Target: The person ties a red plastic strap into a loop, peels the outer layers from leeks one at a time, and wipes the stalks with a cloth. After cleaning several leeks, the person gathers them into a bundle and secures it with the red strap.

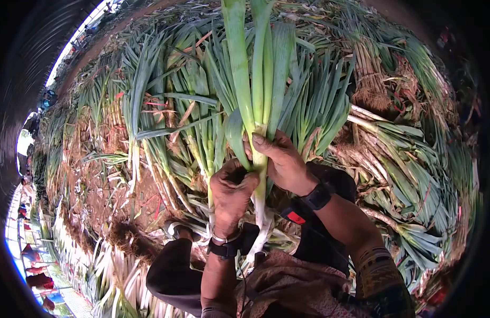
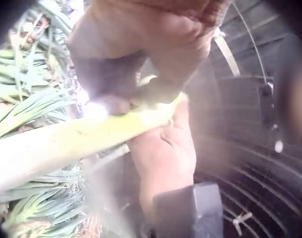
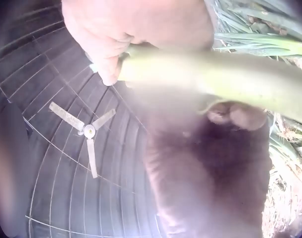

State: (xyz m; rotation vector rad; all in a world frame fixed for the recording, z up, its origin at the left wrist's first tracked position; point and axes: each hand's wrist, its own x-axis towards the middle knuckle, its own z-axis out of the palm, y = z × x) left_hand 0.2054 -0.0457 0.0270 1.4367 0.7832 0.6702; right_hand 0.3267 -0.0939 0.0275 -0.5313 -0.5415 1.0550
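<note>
A large leek [image 1: 260, 199] stands nearly upright in the middle of the head view, its green leaves fanning out at the top. The right hand [image 1: 285, 163] grips its stalk just below where the leaves split, thumb across the front. Lower and to the left, the left hand [image 1: 232, 193] pinches a bent outer leaf [image 1: 236, 139] against the stalk with curled fingers. In the left wrist view the pale stalk [image 2: 52, 148] runs between both hands. The right wrist view shows the green stalk [image 3: 240, 79] held, with parts blurred.
Heaps of leeks [image 1: 197, 90] lie behind and at both sides, with more leeks [image 1: 414, 169] piled on the right. Brown soil [image 1: 96, 191] shows at the left, beside white stalks [image 1: 117, 270] at lower left. The person's knees are close beneath the hands.
</note>
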